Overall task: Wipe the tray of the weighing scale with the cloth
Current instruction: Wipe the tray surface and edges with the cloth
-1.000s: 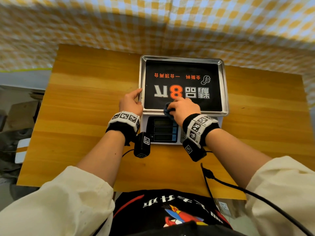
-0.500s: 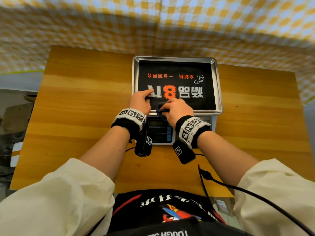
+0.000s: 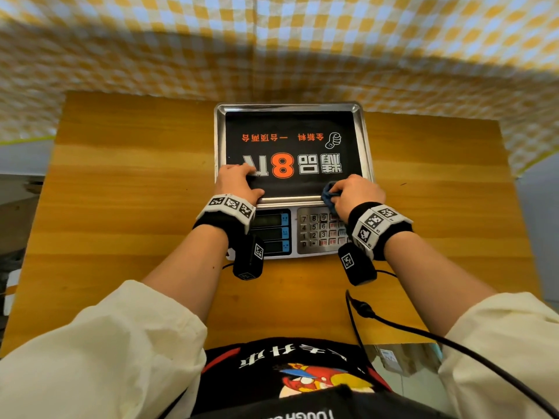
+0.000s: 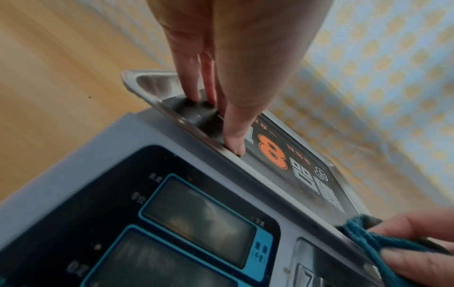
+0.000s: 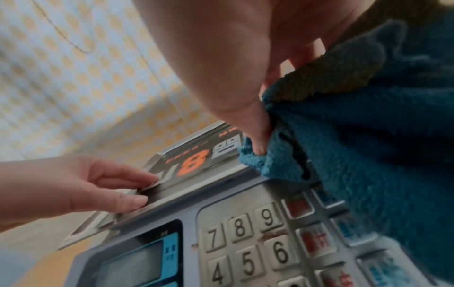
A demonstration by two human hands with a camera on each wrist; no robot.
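Observation:
The scale's steel tray [image 3: 216, 140] carries a black sticker with an orange 8. My left hand [image 3: 239, 182] lies on the tray's near-left corner. In the left wrist view its fingers [image 4: 196, 85] press straight down on the sticker beside the rim [image 4: 145, 91]. My right hand [image 3: 357, 192] grips a bunched dark blue cloth [image 3: 328, 195] at the tray's near-right corner. In the right wrist view the thumb [image 5: 255, 136] pinches the cloth [image 5: 368, 136] against the near rim [image 5: 191, 191], and part of the cloth hangs over the keypad.
Below the tray, the scale's front panel has blue-framed displays [image 3: 272, 234] and a number keypad [image 3: 317, 234]. The scale stands on a wooden table [image 3: 121, 207] backed by a yellow checked curtain [image 3: 272, 40]. A black cable [image 3: 363, 313] runs over the table's near edge.
My right hand has slid the cloth from the middle of the tray's near edge to its near-right corner. My left hand moved from the left rim onto the tray's near-left corner.

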